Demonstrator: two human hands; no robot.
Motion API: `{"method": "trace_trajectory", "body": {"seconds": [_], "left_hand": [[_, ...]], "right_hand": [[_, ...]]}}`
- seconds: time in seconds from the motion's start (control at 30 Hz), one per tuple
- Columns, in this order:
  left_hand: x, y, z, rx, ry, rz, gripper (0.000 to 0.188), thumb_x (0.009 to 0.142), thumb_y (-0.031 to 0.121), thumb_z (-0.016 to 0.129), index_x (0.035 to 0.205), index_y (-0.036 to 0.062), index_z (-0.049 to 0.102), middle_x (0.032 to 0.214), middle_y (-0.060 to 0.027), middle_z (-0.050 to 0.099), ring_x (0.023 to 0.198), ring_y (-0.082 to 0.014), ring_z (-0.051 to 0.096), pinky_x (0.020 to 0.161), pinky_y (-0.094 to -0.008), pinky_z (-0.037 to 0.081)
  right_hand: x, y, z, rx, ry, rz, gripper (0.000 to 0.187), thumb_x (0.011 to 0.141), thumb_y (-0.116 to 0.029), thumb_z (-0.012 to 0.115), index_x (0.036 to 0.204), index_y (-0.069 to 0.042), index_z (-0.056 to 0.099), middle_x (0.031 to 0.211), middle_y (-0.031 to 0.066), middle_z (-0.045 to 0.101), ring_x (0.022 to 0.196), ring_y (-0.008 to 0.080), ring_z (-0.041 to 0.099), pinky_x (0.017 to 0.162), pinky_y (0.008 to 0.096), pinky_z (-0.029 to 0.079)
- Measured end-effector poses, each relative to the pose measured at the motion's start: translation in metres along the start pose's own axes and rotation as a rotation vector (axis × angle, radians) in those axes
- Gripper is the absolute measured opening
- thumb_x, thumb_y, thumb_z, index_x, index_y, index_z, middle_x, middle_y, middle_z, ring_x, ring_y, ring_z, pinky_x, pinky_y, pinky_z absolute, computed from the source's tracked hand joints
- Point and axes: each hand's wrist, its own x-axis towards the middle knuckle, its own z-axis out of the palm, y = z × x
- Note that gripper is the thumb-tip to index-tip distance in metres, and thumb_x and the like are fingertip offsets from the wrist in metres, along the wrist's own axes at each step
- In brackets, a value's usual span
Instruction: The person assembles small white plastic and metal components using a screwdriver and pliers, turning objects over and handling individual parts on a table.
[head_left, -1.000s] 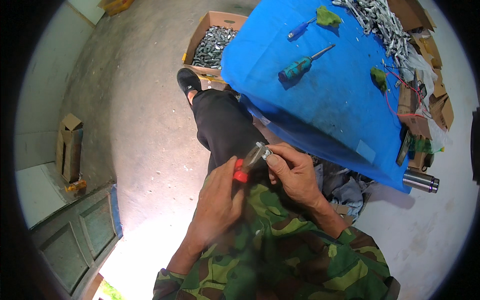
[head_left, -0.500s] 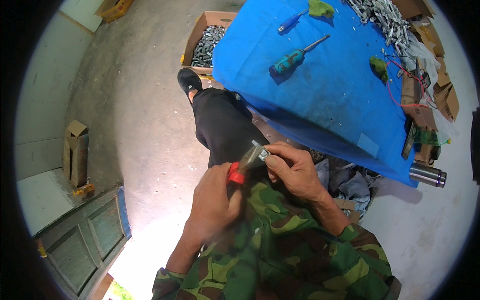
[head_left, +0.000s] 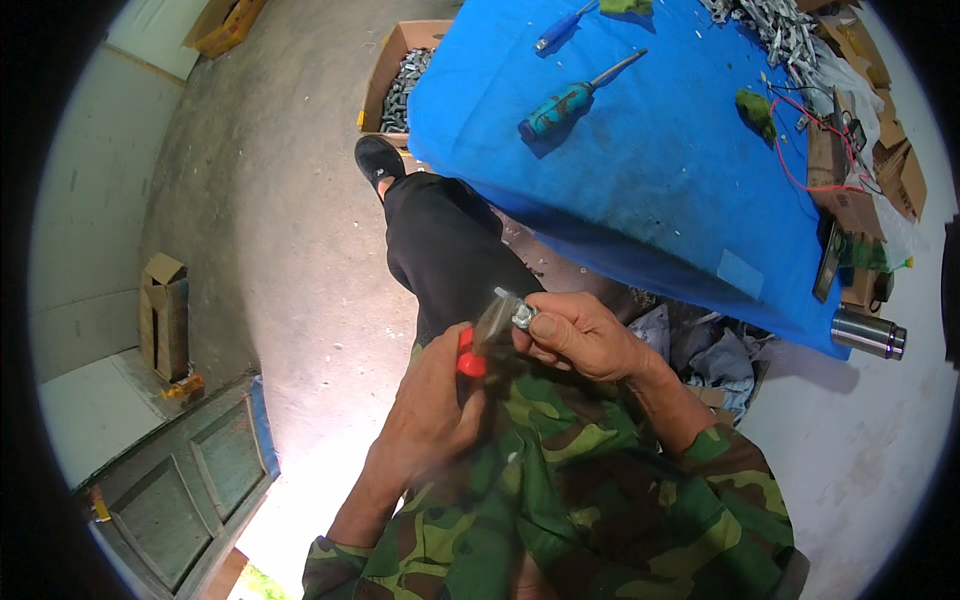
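Observation:
Above my lap, my left hand (head_left: 432,395) is closed round red-handled pliers (head_left: 472,365); most of the handles are hidden in the palm. The dull metal head of the pliers points up and right, close against a small silvery metal part (head_left: 523,315). My right hand (head_left: 578,335) pinches that part between thumb and fingers. Whether the jaws grip it cannot be made out. Both hands are near each other, in front of my camouflage jacket (head_left: 590,470).
On the blue-covered table (head_left: 640,170) lie a teal-handled screwdriver (head_left: 560,110), a smaller blue screwdriver (head_left: 558,32), green cloths and a heap of metal parts (head_left: 775,40). A steel flask (head_left: 868,333) is at its right corner. A cardboard box (head_left: 385,60) of metal pieces stands beyond my foot.
The hands keep their holds, with the pliers and metal part tilted and shifted slightly. The view has turned a little, so the table sits somewhat higher and to the left.

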Motion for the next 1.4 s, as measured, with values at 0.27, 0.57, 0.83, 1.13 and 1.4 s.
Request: {"method": "trace_trajectory", "body": {"seconds": [0.27,0.57,0.83,1.13,1.4], "left_hand": [[-0.002,0.004,-0.008,-0.031,-0.074,-0.083,0.055,0.084,-0.007,0.061,0.138,0.0006,0.054,0.111,-0.0227,0.068,0.105,-0.0409,0.07,0.095,-0.041,0.053],[-0.004,0.006,0.006,-0.047,-0.037,-0.173,0.05,0.086,-0.006,0.062,0.135,0.0011,0.056,0.105,-0.0233,0.07,0.1,-0.0413,0.071,0.092,-0.0408,0.054],[0.0,0.007,0.008,-0.038,0.055,-0.223,0.045,0.089,-0.003,0.061,0.133,0.0016,0.057,0.101,-0.0176,0.071,0.093,-0.0308,0.072,0.088,-0.038,0.054],[0.013,0.015,0.011,0.0,-0.079,-0.061,0.057,0.088,0.002,0.065,0.144,0.0013,0.054,0.119,-0.0204,0.069,0.109,-0.0333,0.069,0.099,-0.0407,0.052],[0.02,0.02,0.012,0.28,-0.054,0.09,0.067,0.09,0.011,0.071,0.152,0.0002,0.05,0.135,-0.0252,0.064,0.125,-0.0421,0.061,0.111,-0.0486,0.045]], "right_hand": [[0.0,0.013,-0.002,0.05,0.017,0.039,0.025,0.109,-0.025,0.057,0.099,-0.004,0.065,0.071,-0.0002,0.053,0.061,0.011,0.051,0.058,0.0279,0.038],[0.009,0.026,-0.003,-1.02,0.42,-0.602,0.02,0.088,-0.015,0.079,0.1,-0.004,0.066,0.078,0.0143,0.061,0.07,0.037,0.064,0.06,0.0451,0.049],[0.002,0.019,-0.002,-0.787,0.545,-0.573,0.014,0.097,-0.015,0.072,0.1,-0.004,0.065,0.076,0.01,0.059,0.065,0.0286,0.063,0.058,0.0381,0.048],[-0.015,0.032,-0.013,0.196,0.246,-0.222,0.035,0.114,-0.031,0.051,0.111,0.002,0.062,0.076,-0.0013,0.05,0.065,0.007,0.044,0.058,0.0253,0.041],[-0.018,0.03,-0.015,0.214,0.227,-0.233,0.035,0.114,-0.031,0.049,0.111,0.002,0.062,0.078,-0.0006,0.05,0.066,0.0074,0.045,0.059,0.0249,0.041]]}}
